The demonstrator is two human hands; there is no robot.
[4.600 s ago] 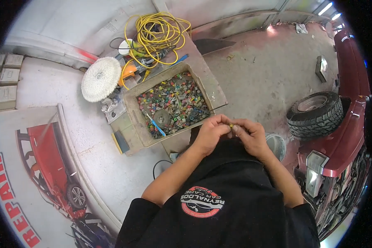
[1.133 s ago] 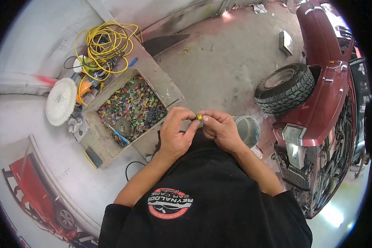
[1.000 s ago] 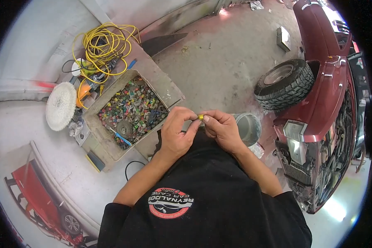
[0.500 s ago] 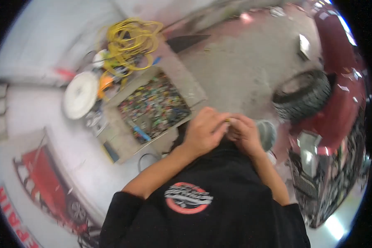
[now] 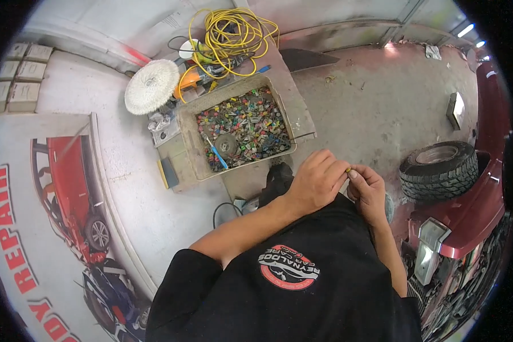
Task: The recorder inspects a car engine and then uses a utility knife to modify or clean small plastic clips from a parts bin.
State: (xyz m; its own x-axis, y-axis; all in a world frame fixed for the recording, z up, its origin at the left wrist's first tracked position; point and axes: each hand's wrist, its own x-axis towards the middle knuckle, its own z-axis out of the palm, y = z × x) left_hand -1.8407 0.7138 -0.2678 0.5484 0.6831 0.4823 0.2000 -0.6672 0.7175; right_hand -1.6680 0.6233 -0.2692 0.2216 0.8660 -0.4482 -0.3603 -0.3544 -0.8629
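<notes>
In front of my chest, my left hand [image 5: 318,180] and my right hand [image 5: 370,191] meet with their fingers closed. Between their fingertips shows a small yellow piece [image 5: 348,170], too small to name and mostly covered by the fingers. To the left of the hands stands a beige bin [image 5: 280,157] with many small coloured plastic pieces [image 5: 255,118] in it. A blue-handled tool [image 5: 218,158] lies in the bin beside a round grey disc [image 5: 228,143].
Behind the bin are a coiled yellow cord [image 5: 225,28], a white cup [image 5: 189,49], an orange-and-black tool [image 5: 195,77] and a white fluffy pad [image 5: 152,86]. At the right, a tyre [image 5: 439,170] lies near red car body parts [image 5: 467,211]. Boxes [image 5: 25,94] stand at far left.
The view has turned, so bin, cord and tyre appear farther right. My hands remain together at the small yellow piece. The picture is sharper now.
</notes>
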